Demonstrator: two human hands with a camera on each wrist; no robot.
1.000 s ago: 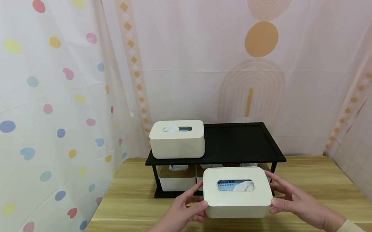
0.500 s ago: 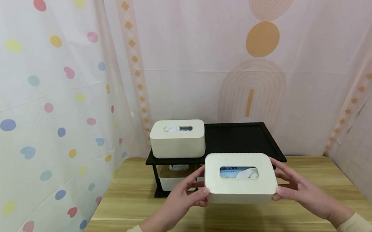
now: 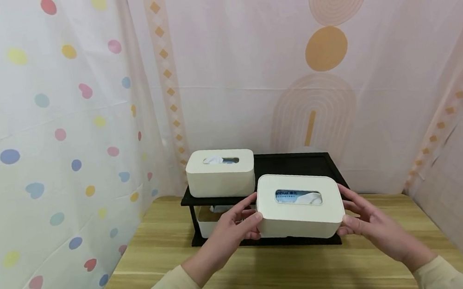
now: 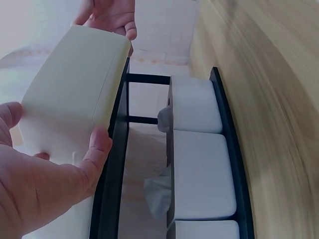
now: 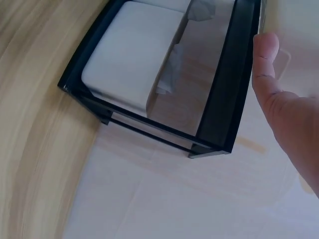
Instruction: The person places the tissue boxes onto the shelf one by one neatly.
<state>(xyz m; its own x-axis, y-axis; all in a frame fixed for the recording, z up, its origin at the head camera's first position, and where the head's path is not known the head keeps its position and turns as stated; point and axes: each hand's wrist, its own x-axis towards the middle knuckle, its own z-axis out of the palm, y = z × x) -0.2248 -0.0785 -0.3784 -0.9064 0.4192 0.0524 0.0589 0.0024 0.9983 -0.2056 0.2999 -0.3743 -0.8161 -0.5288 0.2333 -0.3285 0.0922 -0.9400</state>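
Between my two hands I hold a white tissue box [image 3: 300, 207], its oval opening showing a blue packet and a white tissue. My left hand [image 3: 233, 232] grips its left end, thumb at the front corner; my right hand [image 3: 371, 226] grips the right end likewise. The box is in the air before the front edge of a black two-tier rack [image 3: 292, 164], slightly tilted. Another white tissue box [image 3: 221, 175] stands on the rack's top, at the left. In the left wrist view, several tissue boxes [image 4: 202, 174] line the lower tier, with tissues poking out.
The rack stands on a wooden table [image 3: 159, 263]. A dotted curtain [image 3: 70, 164] hangs at the left and a pale patterned curtain [image 3: 228, 70] behind. The rack's black upright [image 3: 195, 222] shows at the front left.
The held tissue box has risen and moved forward, from low in front of the rack to its top's level, both hands moving with it. The other box stays put.
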